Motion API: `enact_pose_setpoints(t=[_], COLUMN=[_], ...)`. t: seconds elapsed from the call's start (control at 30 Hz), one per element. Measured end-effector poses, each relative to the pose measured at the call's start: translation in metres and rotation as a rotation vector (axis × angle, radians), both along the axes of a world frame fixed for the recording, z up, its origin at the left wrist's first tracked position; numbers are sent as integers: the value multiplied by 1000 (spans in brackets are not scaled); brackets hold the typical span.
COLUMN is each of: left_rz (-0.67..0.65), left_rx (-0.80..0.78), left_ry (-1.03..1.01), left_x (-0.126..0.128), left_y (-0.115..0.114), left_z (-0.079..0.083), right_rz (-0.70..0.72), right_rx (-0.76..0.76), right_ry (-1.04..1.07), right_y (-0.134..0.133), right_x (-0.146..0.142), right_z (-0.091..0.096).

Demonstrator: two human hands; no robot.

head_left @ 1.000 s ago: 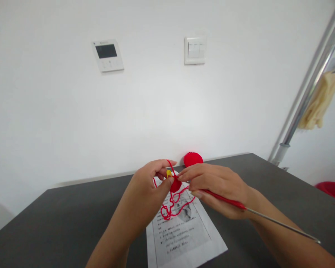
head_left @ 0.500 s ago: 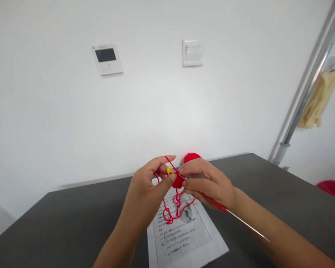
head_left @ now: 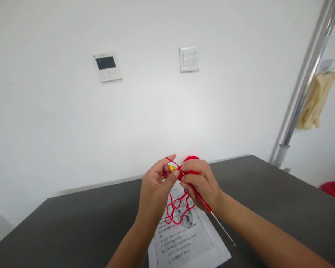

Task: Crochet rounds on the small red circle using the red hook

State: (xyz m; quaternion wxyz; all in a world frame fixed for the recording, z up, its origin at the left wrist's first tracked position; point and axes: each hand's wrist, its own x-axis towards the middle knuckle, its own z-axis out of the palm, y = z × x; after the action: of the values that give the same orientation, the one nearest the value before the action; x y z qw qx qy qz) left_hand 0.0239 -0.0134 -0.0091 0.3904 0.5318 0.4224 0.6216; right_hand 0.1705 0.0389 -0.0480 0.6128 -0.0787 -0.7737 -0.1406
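a small red crocheted piece (head_left: 181, 176), dense and partly hidden by fingers, with a yellow stitch marker (head_left: 172, 168) at its ten o'clock edge, lies toward six o'clock of the view, pinched between thumb and fingers of the left hand (head_left: 154, 188). the right hand (head_left: 205, 184) grips a red-handled crochet hook (head_left: 203, 201), its metal shaft pointing toward five o'clock; slack red yarn (head_left: 177, 223) curls at six o'clock above a printed sheet (head_left: 192, 257).

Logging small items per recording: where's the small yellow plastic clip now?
In the head view, the small yellow plastic clip sits just below centre, beside the left hand and just left of the red yarn piece.
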Motion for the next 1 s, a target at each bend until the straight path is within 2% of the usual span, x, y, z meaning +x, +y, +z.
enact_pose_setpoints(t=[0.1,0.2,0.37,0.5,0.63,0.73,0.83,0.93,1.0], left_rz=[187,232,297,271,233,202,136,-78,-240], left_rx=[155,297,444,501,472,445,315,71,-65], left_ry=[361,596,787,852,835,783,647,364,169], left_x=[-7,-13,-24,-27,-26,-26,-28,-32,-35], left_y=[0,1,8,14,16,15,11,9,9], left_z=[3,6,5,1,-1,3,9,13,14], right_rz=[-32,12,120,121,223,368,567,722,686], right_rx=[-76,-170,-351,-695,-995,-1135,-1223,-1201,-1019], right_ry=[-50,-50,-86,-79,11,93,163,194,159], right_y=[-9,-17,-25,-27,-25,-21,-15,-11,-11], right_x=[-1,2,11,19,25,27,26,23,21], right_z=[6,15,24,33,40,41,39,35,32])
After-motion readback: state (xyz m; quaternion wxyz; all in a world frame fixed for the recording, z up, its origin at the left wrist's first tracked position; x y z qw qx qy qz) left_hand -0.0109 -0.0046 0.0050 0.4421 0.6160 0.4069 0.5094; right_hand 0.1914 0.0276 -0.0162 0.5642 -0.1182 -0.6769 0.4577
